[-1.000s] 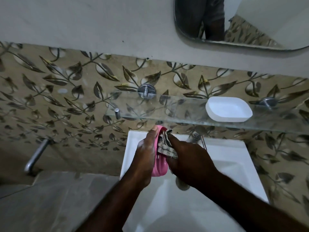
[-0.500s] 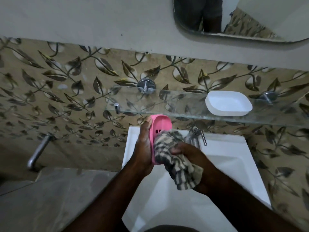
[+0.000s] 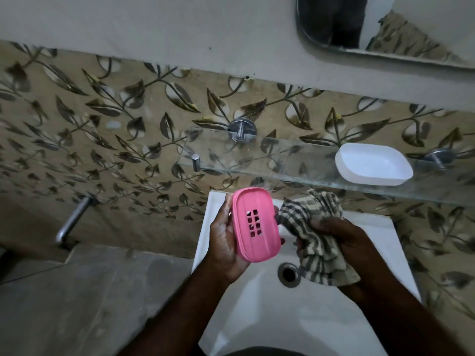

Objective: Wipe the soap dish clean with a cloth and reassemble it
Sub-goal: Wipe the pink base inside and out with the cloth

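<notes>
My left hand (image 3: 224, 240) holds the pink slotted soap-dish insert (image 3: 255, 223) over the white sink (image 3: 257, 317), its flat face with the drain holes turned toward me. Just to its right, my right hand (image 3: 341, 237) grips a bunched checked cloth (image 3: 311, 224). The cloth lies beside the insert's right edge, and I cannot tell if they touch. The white soap-dish base (image 3: 372, 164) sits on the glass shelf (image 3: 270, 160) at the right, apart from both hands.
The sink drain (image 3: 288, 274) is below the hands. A chrome shelf mount (image 3: 241, 130) and a wall tap (image 3: 72, 222) stick out of the leaf-patterned tiles. A grey counter (image 3: 77, 299) lies at the left, a mirror (image 3: 385, 24) at the top right.
The pink insert has turned from edge-on to face me. My right hand with the cloth has pulled off it to the right. The view has shifted.
</notes>
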`<action>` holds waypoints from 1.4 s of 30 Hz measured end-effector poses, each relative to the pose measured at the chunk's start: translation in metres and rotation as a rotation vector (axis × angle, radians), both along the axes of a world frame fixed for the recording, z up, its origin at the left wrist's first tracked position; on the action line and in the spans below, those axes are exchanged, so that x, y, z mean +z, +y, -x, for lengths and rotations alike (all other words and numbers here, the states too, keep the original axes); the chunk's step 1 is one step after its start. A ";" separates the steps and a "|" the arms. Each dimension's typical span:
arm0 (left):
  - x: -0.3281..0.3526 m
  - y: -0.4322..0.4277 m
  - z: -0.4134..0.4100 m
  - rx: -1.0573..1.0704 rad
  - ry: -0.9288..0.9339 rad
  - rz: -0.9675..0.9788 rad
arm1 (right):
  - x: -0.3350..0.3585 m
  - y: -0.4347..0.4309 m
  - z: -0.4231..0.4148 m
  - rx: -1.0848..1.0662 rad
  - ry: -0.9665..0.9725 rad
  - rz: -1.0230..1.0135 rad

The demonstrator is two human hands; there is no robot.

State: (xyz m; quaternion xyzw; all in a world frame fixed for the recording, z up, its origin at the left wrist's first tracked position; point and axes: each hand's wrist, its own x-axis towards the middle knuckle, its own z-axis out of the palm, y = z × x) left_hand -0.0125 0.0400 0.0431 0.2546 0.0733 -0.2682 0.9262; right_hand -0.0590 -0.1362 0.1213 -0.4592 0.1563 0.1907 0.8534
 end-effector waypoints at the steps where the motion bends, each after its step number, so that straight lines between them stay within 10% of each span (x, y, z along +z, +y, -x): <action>1: -0.004 0.002 0.000 -0.023 -0.022 0.038 | 0.006 -0.002 0.002 0.025 -0.035 -0.048; 3: -0.011 0.005 -0.001 -0.046 -0.051 0.084 | 0.016 -0.004 0.003 0.091 -0.128 -0.015; 7: -0.012 0.005 -0.003 -0.037 0.010 0.095 | 0.016 0.003 0.000 0.067 -0.311 0.853; 12: -0.009 0.001 0.000 -0.012 0.067 0.081 | 0.020 0.014 -0.003 0.030 -0.446 0.851; 17: -0.002 0.000 0.005 -0.094 0.084 0.025 | -0.005 0.027 -0.017 0.383 -0.757 1.287; 27: -0.002 0.005 0.001 -0.041 0.132 -0.047 | -0.024 0.058 -0.012 0.312 -0.908 1.600; 42: 0.007 0.013 -0.015 -0.039 0.101 -0.089 | -0.023 0.064 -0.029 0.174 -0.856 1.496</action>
